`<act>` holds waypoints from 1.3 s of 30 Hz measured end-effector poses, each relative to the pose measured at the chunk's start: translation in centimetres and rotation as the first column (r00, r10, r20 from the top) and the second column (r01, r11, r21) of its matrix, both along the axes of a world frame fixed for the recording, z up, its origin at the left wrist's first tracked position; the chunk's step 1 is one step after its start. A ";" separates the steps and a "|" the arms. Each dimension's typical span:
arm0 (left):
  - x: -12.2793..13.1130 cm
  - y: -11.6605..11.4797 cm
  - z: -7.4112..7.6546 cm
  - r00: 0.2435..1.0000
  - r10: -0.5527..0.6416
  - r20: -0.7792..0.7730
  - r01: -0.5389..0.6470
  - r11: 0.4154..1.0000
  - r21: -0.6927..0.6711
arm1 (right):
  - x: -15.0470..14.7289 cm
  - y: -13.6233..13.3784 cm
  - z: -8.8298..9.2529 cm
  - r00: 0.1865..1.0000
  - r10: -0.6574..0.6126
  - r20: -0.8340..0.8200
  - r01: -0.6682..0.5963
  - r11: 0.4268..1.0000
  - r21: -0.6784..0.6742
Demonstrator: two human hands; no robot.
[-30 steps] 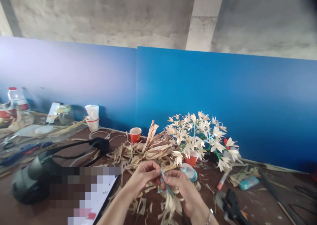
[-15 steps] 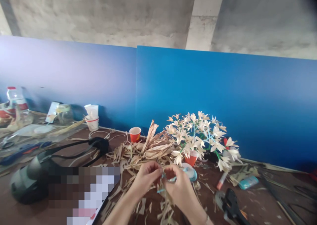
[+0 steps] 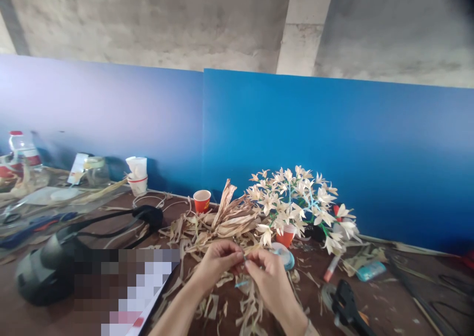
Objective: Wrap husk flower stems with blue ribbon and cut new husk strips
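Note:
My left hand (image 3: 221,263) and my right hand (image 3: 268,276) meet above the table, fingertips pinched together and almost touching. A tiny bluish piece shows between the fingertips, too small and covered to name. Just below them is a short light-blue strip (image 3: 242,283); I cannot tell whether it hangs or lies on the table. Dry corn husk scraps (image 3: 252,304) are strewn under both hands. Beyond my right hand lies a roll of light-blue tape (image 3: 288,260). Behind it, cream husk flowers (image 3: 269,204) on green and blue stems stand in an orange paper cup (image 3: 285,238).
A heap of dry husks (image 3: 237,225) lies behind my hands, near a red paper cup (image 3: 202,203). To the right are a black glue gun (image 3: 348,304), a red-and-white tube (image 3: 331,269) and a teal packet (image 3: 371,271). A dark, strapped device (image 3: 50,269) sits at left, before a blue partition (image 3: 296,129).
My right hand's fingers have closed in toward the left fingertips. The light-blue material seen across the right fingers earlier is now mostly hidden.

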State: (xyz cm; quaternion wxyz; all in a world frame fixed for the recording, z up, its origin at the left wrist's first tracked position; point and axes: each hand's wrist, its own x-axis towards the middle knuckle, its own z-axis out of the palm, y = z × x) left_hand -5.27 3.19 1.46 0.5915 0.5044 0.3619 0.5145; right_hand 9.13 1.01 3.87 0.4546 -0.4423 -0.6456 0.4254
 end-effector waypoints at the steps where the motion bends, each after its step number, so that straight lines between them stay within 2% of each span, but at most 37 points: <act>1: 0.0 -0.1 0.1 1.000 -0.011 -0.001 0.011 1.000 0.013 | 0.1 0.2 0.1 0.993 0.071 -0.090 -0.083 0.987 -0.134; 3: 0.0 -0.4 0.3 1.000 -0.023 -0.007 0.023 0.999 0.031 | 0.4 0.5 0.1 0.970 0.143 -0.196 -0.202 0.926 -0.320; 4: 0.0 -0.4 0.3 1.000 -0.020 -0.014 0.021 0.999 0.036 | 0.5 0.6 0.1 0.968 0.155 -0.197 -0.217 0.911 -0.350; 5: 0.1 -0.5 0.3 1.000 -0.012 -0.021 0.013 0.999 0.040 | 0.5 0.7 0.1 0.974 0.157 -0.161 -0.203 0.921 -0.332; 7: 0.3 -0.3 0.0 0.999 0.017 -0.043 -0.015 0.999 0.052 | 0.4 0.5 0.1 0.997 0.081 0.004 -0.080 0.986 -0.148; 8: 0.4 -0.2 -0.3 0.998 0.038 -0.054 -0.034 0.998 0.062 | 0.3 0.3 0.0 0.993 0.002 0.116 -0.001 1.000 -0.006; 9: 0.5 -0.1 -0.5 0.996 0.055 -0.065 -0.050 0.996 0.071 | 0.2 0.1 0.0 0.969 -0.096 0.226 0.065 0.988 0.141; 12: 0.7 0.2 -1.0 0.990 0.099 -0.100 -0.091 0.993 0.081 | -0.3 -0.4 -0.5 0.829 -0.366 0.423 0.141 0.869 0.475; 15: 0.7 0.3 -1.0 0.982 0.131 -0.139 -0.121 0.990 0.079 | -0.5 -0.3 -1.1 0.743 -0.475 0.472 0.120 0.787 0.605; 18: 0.6 0.2 -0.5 0.986 0.096 -0.133 -0.091 0.995 0.045 | -0.3 -0.1 -1.5 0.728 -0.515 0.453 0.112 0.741 0.662; 24: 0.4 -0.1 0.0 0.999 0.042 0.004 -0.042 0.998 -0.049 | -0.1 0.0 -1.1 0.771 -0.526 0.360 0.129 0.682 0.720; 32: 0.7 0.2 -1.4 0.965 0.062 0.256 0.028 0.943 -0.332 | -0.1 0.6 -1.9 0.781 -0.509 0.362 0.113 0.684 0.720; 39: 0.4 -0.2 -0.3 0.919 0.131 0.371 0.109 0.822 -0.559 | -0.1 0.6 -2.6 0.753 -0.493 0.436 0.074 0.722 0.688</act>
